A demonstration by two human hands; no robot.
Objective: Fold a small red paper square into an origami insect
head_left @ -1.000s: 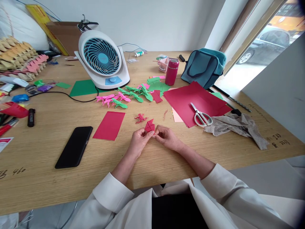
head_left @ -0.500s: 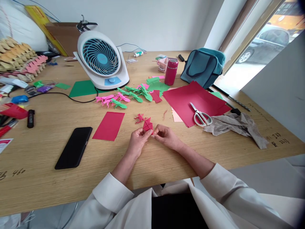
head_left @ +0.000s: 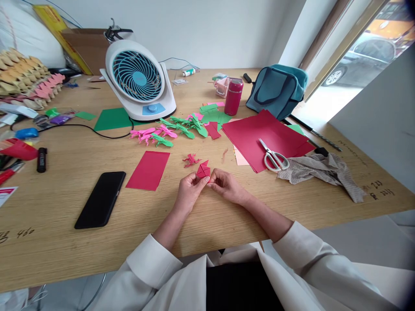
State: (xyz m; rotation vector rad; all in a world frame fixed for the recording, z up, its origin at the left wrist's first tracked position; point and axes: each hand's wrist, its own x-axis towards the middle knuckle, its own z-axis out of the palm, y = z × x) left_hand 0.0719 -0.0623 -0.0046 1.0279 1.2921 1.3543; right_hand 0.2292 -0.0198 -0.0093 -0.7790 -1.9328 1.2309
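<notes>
Both my hands pinch a small folded red paper piece (head_left: 203, 169) just above the wooden table (head_left: 65, 190). My left hand (head_left: 190, 191) grips its lower left side with closed fingers. My right hand (head_left: 226, 185) pinches its lower right edge. A finished small red paper figure (head_left: 191, 160) lies on the table just beyond the piece. A red paper rectangle (head_left: 148, 169) lies flat to the left of my hands.
A black phone (head_left: 100, 198) lies at the left. Red paper sheets (head_left: 259, 134) with scissors (head_left: 274, 157) and a crumpled cloth (head_left: 324, 170) are at the right. Farther back stand a desk fan (head_left: 138, 80), pink and green paper figures (head_left: 168, 131), a red bottle (head_left: 234, 97) and a teal bag (head_left: 277, 90).
The folded red piece has shifted slightly between my fingertips; both hands stay in nearly the same place.
</notes>
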